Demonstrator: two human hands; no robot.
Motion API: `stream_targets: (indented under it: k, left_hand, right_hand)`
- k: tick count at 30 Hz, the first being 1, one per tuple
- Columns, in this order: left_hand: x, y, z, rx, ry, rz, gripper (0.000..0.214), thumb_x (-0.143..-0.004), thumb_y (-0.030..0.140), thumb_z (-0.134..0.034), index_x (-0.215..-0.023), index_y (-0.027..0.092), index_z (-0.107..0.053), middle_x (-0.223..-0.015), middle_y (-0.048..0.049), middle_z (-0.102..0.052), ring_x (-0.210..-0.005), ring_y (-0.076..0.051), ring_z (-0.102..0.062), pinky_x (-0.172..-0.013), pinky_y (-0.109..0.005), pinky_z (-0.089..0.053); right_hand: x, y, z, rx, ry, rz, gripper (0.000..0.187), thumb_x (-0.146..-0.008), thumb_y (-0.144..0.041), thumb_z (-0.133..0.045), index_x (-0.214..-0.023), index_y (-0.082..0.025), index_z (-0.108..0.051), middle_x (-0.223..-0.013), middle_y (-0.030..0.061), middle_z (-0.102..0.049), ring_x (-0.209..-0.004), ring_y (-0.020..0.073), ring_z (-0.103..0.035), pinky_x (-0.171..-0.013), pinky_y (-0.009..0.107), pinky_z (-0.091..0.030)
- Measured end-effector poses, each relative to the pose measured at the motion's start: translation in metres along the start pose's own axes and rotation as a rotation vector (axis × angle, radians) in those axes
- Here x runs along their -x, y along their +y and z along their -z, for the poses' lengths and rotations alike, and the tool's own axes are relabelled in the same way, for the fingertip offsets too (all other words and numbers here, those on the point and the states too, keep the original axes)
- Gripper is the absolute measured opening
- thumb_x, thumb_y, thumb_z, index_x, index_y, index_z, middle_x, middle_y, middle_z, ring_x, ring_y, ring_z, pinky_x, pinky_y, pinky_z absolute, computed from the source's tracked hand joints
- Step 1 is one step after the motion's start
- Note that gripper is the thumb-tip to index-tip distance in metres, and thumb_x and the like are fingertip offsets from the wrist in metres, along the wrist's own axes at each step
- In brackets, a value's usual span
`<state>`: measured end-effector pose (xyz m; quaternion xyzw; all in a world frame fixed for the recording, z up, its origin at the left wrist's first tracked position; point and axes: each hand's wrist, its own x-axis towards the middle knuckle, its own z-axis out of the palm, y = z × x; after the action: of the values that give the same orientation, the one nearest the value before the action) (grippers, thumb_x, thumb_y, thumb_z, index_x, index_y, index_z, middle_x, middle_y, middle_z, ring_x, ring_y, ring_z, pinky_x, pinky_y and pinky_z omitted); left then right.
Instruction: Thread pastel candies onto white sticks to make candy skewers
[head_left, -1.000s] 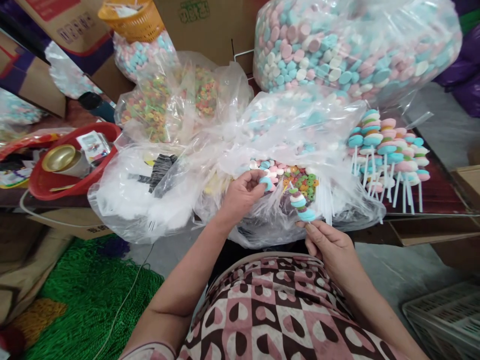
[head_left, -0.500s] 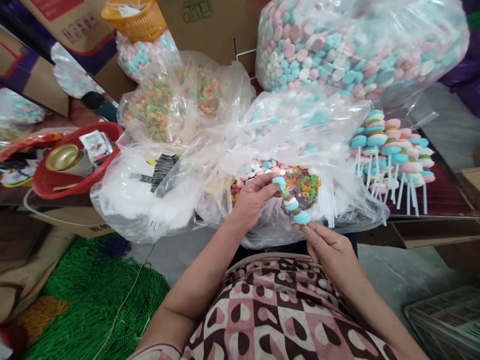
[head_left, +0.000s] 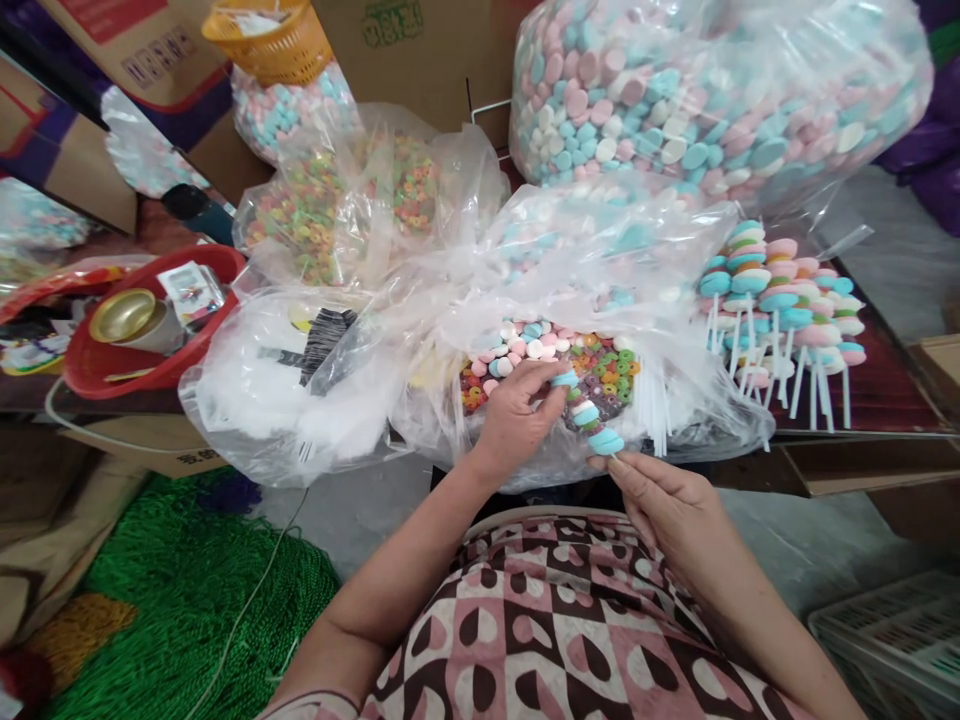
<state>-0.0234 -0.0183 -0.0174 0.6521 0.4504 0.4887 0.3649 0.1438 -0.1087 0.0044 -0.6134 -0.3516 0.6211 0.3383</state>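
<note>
A candy skewer (head_left: 585,412) strung with blue and white marshmallows and small gummy rings slants over the bags. Below its lowest blue marshmallow, my right hand (head_left: 664,495) pinches the thin stick between thumb and fingers. My left hand (head_left: 519,418) has its fingertips closed on the blue marshmallow (head_left: 564,379) at the skewer's upper end. Behind the skewer lie loose pink, white and blue marshmallows (head_left: 525,343) and coloured gummy rings (head_left: 616,368) in an opened plastic bag. White sticks (head_left: 658,405) lie to the right of the rings.
Finished-looking marshmallow skewers (head_left: 787,300) are piled at the right. A large bag of marshmallows (head_left: 712,110) stands behind, with a bag of gummy rings (head_left: 322,210) left of it. A red basket (head_left: 82,365) holds a gold bowl (head_left: 126,315). Green cord (head_left: 195,600) covers the floor at left.
My left fingers have shifted slightly down around the top blue marshmallow, which has moved a little down and right. My right hand still pinches the stick and has barely moved.
</note>
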Motion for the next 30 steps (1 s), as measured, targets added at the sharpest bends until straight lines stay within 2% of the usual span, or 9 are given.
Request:
stream_targets:
  k: [6, 12, 15, 17, 20, 22, 24, 28, 30]
  left_hand:
    - [0.002, 0.002, -0.001, 0.007, -0.029, -0.023, 0.023, -0.086, 0.018, -0.055, -0.104, 0.02, -0.069, -0.102, -0.0066, -0.067, -0.094, -0.013, -0.062, -0.083, -0.026, -0.051]
    - [0.006, 0.005, -0.009, -0.014, 0.085, -0.07, 0.03, -0.092, 0.02, -0.048, -0.116, 0.018, -0.065, -0.103, -0.0078, -0.066, -0.092, -0.013, -0.062, -0.083, -0.027, -0.051]
    - [0.005, 0.007, -0.011, -0.047, 0.091, -0.096, 0.031, -0.093, 0.022, -0.046, -0.117, 0.018, -0.066, -0.104, -0.0085, -0.065, -0.092, -0.013, -0.063, -0.082, -0.026, -0.051]
    - [0.004, 0.009, -0.01, -0.031, 0.091, -0.085, 0.029, -0.093, 0.026, -0.049, -0.114, 0.019, -0.067, -0.105, -0.0082, -0.066, -0.095, -0.014, -0.063, -0.086, -0.027, -0.051]
    - [-0.002, 0.015, -0.004, 0.142, 0.1, 0.07, 0.026, -0.092, 0.034, -0.053, -0.109, 0.021, -0.068, -0.107, -0.0062, -0.067, -0.101, -0.016, -0.062, -0.093, -0.029, -0.048]
    - [-0.006, 0.017, -0.001, 0.333, 0.145, 0.223, 0.029, -0.092, 0.04, -0.052, -0.111, 0.023, -0.067, -0.107, -0.0043, -0.068, -0.1, -0.015, -0.062, -0.09, -0.028, -0.049]
    - [-0.012, 0.018, 0.001, 0.431, 0.158, 0.306, 0.03, -0.089, 0.043, -0.057, -0.11, 0.023, -0.067, -0.101, -0.0025, -0.068, -0.095, -0.013, -0.061, -0.085, -0.025, -0.048]
    - [-0.018, 0.018, -0.002, 0.56, 0.121, 0.394, 0.024, -0.078, 0.04, -0.072, -0.087, 0.019, -0.073, -0.085, -0.0008, -0.065, -0.084, -0.011, -0.058, -0.079, -0.022, -0.047]
    - [-0.018, 0.019, -0.007, 0.677, 0.153, 0.463, 0.023, -0.073, 0.04, -0.076, -0.082, 0.018, -0.072, -0.08, 0.0001, -0.064, -0.078, -0.01, -0.057, -0.074, -0.021, -0.047]
  right_hand:
    - [0.001, -0.008, 0.0, -0.05, 0.026, 0.032, 0.037, -0.079, -0.052, -0.066, -0.084, -0.016, -0.072, -0.033, -0.0065, -0.036, -0.034, 0.007, -0.025, -0.041, 0.025, -0.014]
    - [-0.005, -0.006, -0.023, 0.004, 0.038, 0.091, 0.035, -0.081, -0.05, -0.063, -0.08, -0.016, -0.068, -0.037, -0.0065, -0.039, -0.036, 0.008, -0.03, -0.041, 0.024, -0.02]
    - [-0.01, -0.002, -0.032, 0.005, 0.017, 0.128, 0.036, -0.083, -0.051, -0.06, -0.073, -0.016, -0.064, -0.037, -0.0061, -0.04, -0.038, 0.0084, -0.033, -0.043, 0.024, -0.023]
    - [-0.014, 0.0, -0.033, -0.049, 0.041, 0.137, 0.037, -0.083, -0.052, -0.06, -0.076, -0.016, -0.064, -0.038, -0.0067, -0.04, -0.038, 0.0083, -0.031, -0.043, 0.024, -0.022]
    - [-0.018, 0.002, -0.03, -0.153, 0.051, 0.119, 0.04, -0.082, -0.055, -0.06, -0.085, -0.015, -0.066, -0.039, -0.0086, -0.036, -0.038, 0.0073, -0.026, -0.042, 0.024, -0.016]
    - [-0.02, 0.003, -0.029, -0.188, -0.004, 0.101, 0.042, -0.08, -0.057, -0.062, -0.085, -0.015, -0.065, -0.04, -0.0091, -0.035, -0.039, 0.007, -0.024, -0.042, 0.023, -0.014]
    - [-0.022, 0.003, -0.029, -0.203, -0.044, 0.1, 0.042, -0.079, -0.058, -0.063, -0.082, -0.015, -0.064, -0.041, -0.0087, -0.035, -0.04, 0.007, -0.025, -0.042, 0.023, -0.013]
    - [-0.026, 0.001, -0.026, -0.302, 0.036, 0.127, 0.042, -0.075, -0.057, -0.068, -0.083, -0.017, -0.061, -0.049, -0.0086, -0.039, -0.043, 0.0062, -0.023, -0.041, 0.021, -0.013]
    - [-0.027, 0.001, -0.023, -0.329, 0.084, 0.138, 0.041, -0.073, -0.056, -0.071, -0.083, -0.018, -0.06, -0.051, -0.0084, -0.041, -0.043, 0.0059, -0.023, -0.04, 0.021, -0.014]
